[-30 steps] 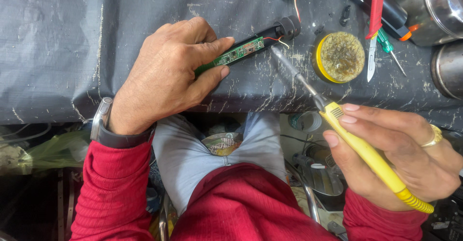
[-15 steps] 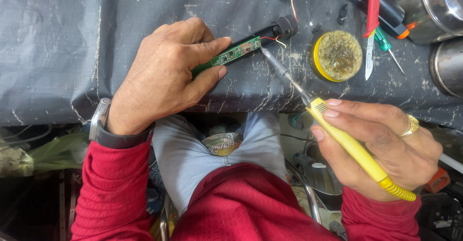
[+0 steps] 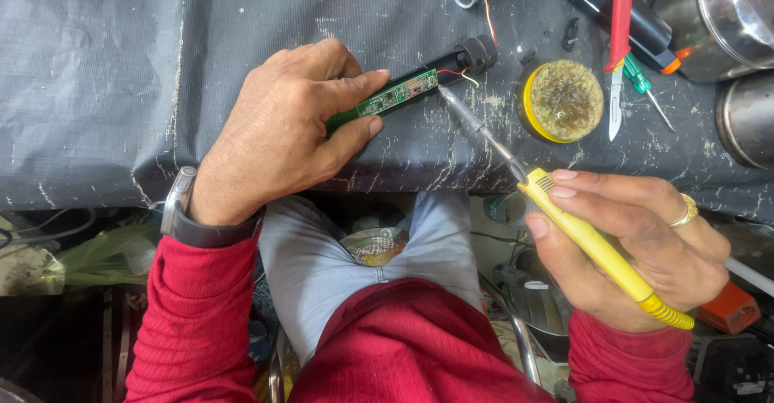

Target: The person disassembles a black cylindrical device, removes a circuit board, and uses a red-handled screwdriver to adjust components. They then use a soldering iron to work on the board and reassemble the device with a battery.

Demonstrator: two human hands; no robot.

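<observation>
My left hand (image 3: 282,133) pinches a narrow green circuit board (image 3: 397,94) against the dark table cover, thumb and forefinger on either side of it. The board joins a black cylindrical part (image 3: 476,52) by thin red and yellow wires. My right hand (image 3: 637,246) grips a yellow-handled soldering iron (image 3: 597,246); its metal tip touches the board's right end near the wires.
A yellow round tin of flux (image 3: 562,101) sits right of the board. A red-handled blade (image 3: 618,40) and a green screwdriver (image 3: 642,81) lie beside it. Steel containers (image 3: 738,20) stand at the top right. The table's front edge (image 3: 97,201) runs across the middle.
My right hand has moved left and up, bringing the iron's tip from open air onto the board's right end. My left hand has kept still on the board.
</observation>
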